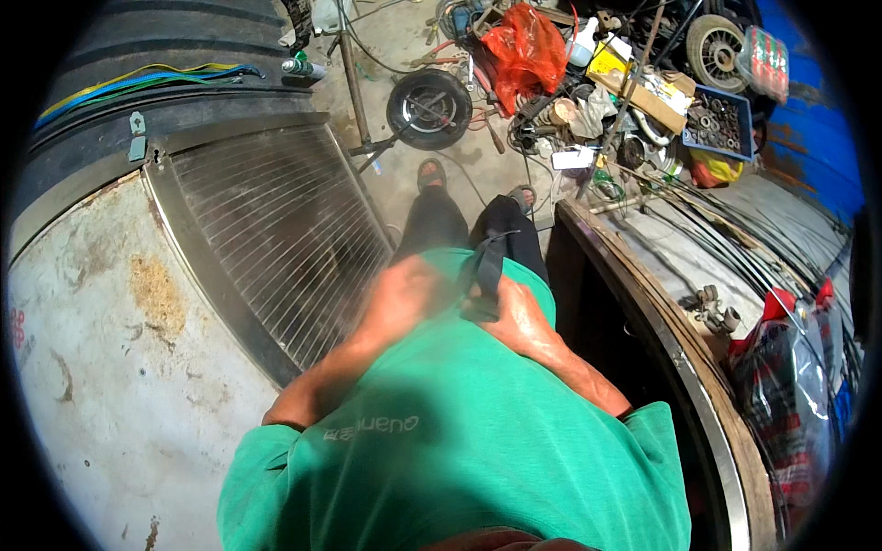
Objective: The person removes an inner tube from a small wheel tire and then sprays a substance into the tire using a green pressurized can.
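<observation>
Both my hands are at my waist, in front of my green T-shirt [441,432]. My left hand [409,286] is smeared by motion near the shirt's hem, so its fingers cannot be made out. My right hand [516,317] is closed around a black strap [489,268] that lies over the lower front of the shirt. One end of the strap sticks up past the hem, above dark trousers [430,222]. Where the strap's other end goes is hidden by the hands and cloth.
To the left stands a worn metal cabinet [101,303] beside a wire-barred panel [285,230]. A wheel [429,108] lies ahead of my feet. Tools, a red plastic bag [525,57] and a blue crate [719,124] crowd the far right. A wood-edged bench [661,321] runs along my right.
</observation>
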`<state>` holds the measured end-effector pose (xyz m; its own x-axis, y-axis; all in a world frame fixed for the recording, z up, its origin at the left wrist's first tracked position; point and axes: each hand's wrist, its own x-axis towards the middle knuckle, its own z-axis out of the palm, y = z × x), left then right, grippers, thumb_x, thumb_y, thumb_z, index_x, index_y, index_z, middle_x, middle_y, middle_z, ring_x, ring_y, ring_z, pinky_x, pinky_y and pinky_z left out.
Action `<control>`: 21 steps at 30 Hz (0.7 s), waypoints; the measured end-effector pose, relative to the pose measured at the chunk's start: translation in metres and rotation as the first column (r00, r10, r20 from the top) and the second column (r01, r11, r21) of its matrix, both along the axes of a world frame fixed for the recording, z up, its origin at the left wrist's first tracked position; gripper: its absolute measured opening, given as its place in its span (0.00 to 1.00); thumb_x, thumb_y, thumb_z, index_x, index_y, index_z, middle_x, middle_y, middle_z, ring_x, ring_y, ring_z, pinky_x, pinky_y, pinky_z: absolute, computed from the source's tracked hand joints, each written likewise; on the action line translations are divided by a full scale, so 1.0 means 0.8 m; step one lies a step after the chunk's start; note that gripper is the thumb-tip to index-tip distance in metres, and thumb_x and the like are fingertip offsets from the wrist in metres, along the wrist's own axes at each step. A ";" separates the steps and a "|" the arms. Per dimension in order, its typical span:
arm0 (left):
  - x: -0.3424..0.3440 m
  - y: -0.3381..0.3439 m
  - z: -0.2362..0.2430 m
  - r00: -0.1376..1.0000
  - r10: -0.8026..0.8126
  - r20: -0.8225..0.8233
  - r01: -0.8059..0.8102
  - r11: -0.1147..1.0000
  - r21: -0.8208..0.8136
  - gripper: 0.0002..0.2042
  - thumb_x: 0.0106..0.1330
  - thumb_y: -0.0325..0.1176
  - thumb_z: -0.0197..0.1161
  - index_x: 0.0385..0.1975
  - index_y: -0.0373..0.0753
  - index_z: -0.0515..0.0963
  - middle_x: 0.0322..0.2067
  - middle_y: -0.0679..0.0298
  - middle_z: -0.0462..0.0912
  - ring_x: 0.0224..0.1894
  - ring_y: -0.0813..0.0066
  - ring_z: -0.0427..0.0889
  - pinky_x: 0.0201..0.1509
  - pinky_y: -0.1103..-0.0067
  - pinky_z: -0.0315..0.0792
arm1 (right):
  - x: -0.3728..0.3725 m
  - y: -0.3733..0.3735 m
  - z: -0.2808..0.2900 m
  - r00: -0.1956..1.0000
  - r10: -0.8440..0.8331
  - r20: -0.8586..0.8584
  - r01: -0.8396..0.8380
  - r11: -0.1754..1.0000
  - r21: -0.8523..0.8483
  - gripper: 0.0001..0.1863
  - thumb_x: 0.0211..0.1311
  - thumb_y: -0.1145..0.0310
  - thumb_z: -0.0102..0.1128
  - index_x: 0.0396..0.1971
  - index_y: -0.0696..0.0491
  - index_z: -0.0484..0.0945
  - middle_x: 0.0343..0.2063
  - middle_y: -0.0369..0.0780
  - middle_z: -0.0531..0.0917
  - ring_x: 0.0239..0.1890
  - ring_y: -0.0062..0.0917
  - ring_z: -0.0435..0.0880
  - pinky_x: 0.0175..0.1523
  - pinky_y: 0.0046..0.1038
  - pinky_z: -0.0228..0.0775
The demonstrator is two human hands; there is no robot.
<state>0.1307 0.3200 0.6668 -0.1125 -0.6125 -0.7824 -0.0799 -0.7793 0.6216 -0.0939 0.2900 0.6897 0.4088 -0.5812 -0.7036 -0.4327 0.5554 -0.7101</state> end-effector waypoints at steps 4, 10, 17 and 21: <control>-0.013 0.000 0.002 0.995 -0.055 0.088 0.064 0.993 -0.096 0.07 0.73 0.31 0.63 0.37 0.33 0.78 0.25 0.63 0.83 0.26 0.82 0.77 0.29 0.78 0.71 | -0.003 0.000 -0.002 0.994 -0.093 0.053 0.080 0.974 0.210 0.16 0.58 0.66 0.72 0.41 0.56 0.78 0.36 0.39 0.83 0.40 0.24 0.83 0.49 0.34 0.76; -0.029 -0.024 0.035 0.912 -0.251 0.324 0.322 0.928 -0.189 0.07 0.70 0.31 0.65 0.36 0.32 0.81 0.28 0.56 0.86 0.30 0.77 0.82 0.35 0.74 0.77 | 0.008 -0.022 0.029 0.991 -0.117 0.069 0.104 0.982 0.159 0.16 0.61 0.67 0.71 0.45 0.58 0.80 0.34 0.37 0.83 0.38 0.23 0.83 0.46 0.30 0.77; -0.003 -0.037 0.027 0.961 -0.259 -0.100 0.267 0.961 0.077 0.10 0.70 0.33 0.66 0.46 0.35 0.80 0.30 0.65 0.84 0.25 0.83 0.76 0.26 0.84 0.69 | -0.007 -0.015 -0.001 0.959 -0.211 0.187 0.154 0.948 0.279 0.14 0.64 0.66 0.70 0.44 0.58 0.82 0.33 0.35 0.83 0.34 0.20 0.80 0.43 0.27 0.74; 0.006 -0.043 0.030 0.947 -0.177 -0.269 0.254 0.925 0.282 0.10 0.69 0.32 0.68 0.46 0.35 0.81 0.31 0.66 0.84 0.25 0.86 0.74 0.26 0.86 0.68 | -0.007 -0.021 0.005 0.949 -0.217 0.227 0.151 0.949 0.278 0.14 0.63 0.65 0.71 0.42 0.58 0.82 0.31 0.33 0.81 0.34 0.19 0.79 0.42 0.29 0.73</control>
<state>0.1358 0.2857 0.6905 -0.4176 -0.2845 -0.8629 -0.1496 -0.9152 0.3741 -0.0994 0.2730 0.6935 0.4944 -0.4787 -0.7255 -0.1313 0.7840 -0.6068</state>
